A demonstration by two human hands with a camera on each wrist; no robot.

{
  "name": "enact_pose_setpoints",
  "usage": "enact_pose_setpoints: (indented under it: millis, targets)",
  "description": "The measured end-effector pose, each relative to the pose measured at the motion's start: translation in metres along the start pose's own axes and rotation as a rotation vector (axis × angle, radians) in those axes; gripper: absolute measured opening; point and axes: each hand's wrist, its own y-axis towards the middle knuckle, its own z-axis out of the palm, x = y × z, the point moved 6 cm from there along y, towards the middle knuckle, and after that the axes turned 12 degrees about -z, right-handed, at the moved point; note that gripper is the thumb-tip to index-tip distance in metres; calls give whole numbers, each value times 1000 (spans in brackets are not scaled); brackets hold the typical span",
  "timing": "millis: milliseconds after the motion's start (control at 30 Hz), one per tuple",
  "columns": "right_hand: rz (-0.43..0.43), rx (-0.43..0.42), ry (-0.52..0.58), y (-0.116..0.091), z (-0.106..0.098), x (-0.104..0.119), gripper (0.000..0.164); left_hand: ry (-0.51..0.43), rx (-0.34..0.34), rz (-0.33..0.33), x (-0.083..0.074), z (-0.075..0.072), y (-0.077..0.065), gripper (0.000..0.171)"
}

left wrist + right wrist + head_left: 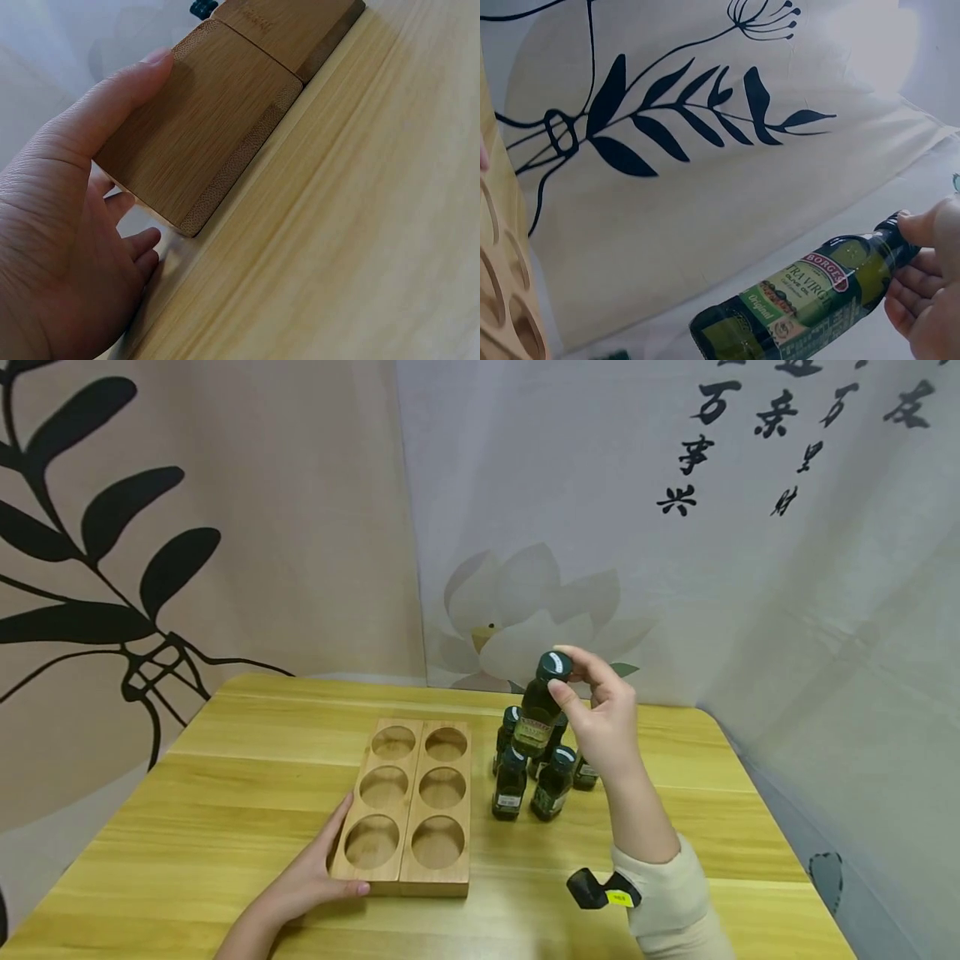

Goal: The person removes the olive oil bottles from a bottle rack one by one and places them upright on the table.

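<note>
My right hand pinches a small dark-green olive oil bottle by its cap and neck, lifted and tilted above the other bottles. In the right wrist view, the held bottle shows an "Extra Virgin Olive Oil" label, with the thumb at its cap end. My left hand holds the near left corner of a wooden rack, thumb on the near face and fingers along the left side. The rack has two parts, each with three round recesses, all bare. In the left wrist view, the thumb presses the rack.
Several matching bottles stand close together on the wooden table, right of the rack. A printed cloth backdrop hangs behind the table. A black device with a yellow tag is at the right sleeve.
</note>
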Motion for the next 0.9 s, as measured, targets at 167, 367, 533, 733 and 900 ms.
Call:
enact_pose_setpoints:
  millis: [167, 367, 533, 733, 900]
  targets:
    - [-2, -19, -27, -4, -17, -2, 32, 2, -8, -2, 0, -1, -1, 125]
    - [17, -51, -41, -8, -37, -2, 32, 8, -9, -2, 0, -1, -1, 124]
    - [25, -64, -89, -12, -54, 0, 32, 20, -4, -3, -1, -1, -1, 124]
    - [48, -72, -142, -18, -72, -2, 32, 32, -5, 4, -1, -1, -1, 124]
    - [54, -83, -155, -25, -84, -6, 31, 25, 3, 5, -1, 0, 0, 124]
